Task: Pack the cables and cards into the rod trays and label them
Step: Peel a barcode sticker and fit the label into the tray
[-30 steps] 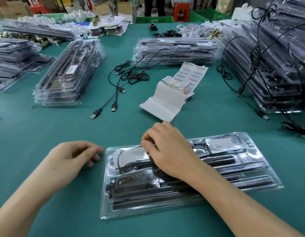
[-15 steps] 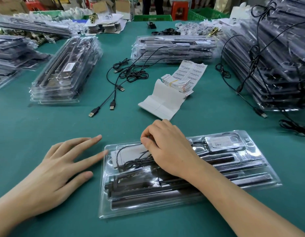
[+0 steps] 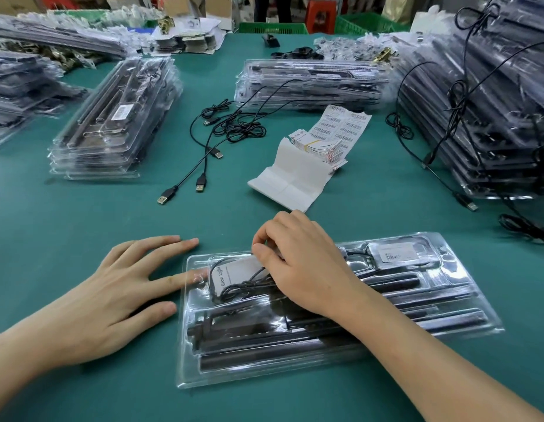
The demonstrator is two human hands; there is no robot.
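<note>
Table (image 3: 82, 233): green surface under both hands and all the goods.
Tall tray stack (image 3: 493, 117): well beyond and to the right of the right fingers, with black cables draped over it.
Other tray stacks: one (image 3: 112, 123) far beyond the left fingertips, one (image 3: 310, 83) far beyond the right fingertips.
Rod tray (image 3: 191, 373): clear plastic and lying flat. Its left edge is at the left fingertips and its upper-left compartment is beneath the right fingers.
Rods (image 3: 264, 357): dark and lying lengthwise in the tray, nearer the person than the right fingers.
Left hand (image 3: 112, 296): flat on the table with fingers (image 3: 179, 278) straight and spread. One fingertip touches the tray's left edge, and the hand holds nothing.
Right hand (image 3: 307, 266): over the tray with fingers curled. Thumb and forefinger are pinched at the thin cable.
Label sheet (image 3: 340, 126): barcode stickers with white backing, just beyond the right fingertips.
Loose cables (image 3: 234, 129): a black tangle with USB plugs, beyond the gap between the two hands' fingers.
Card stack (image 3: 316, 147): lies on the label sheet's backing, beyond the right fingers.
Card (image 3: 234, 269): white, in the upper-left compartment between the left fingertips and the right thumb.
Cable (image 3: 243, 287): a black coil on the card, running under the right fingers.
</note>
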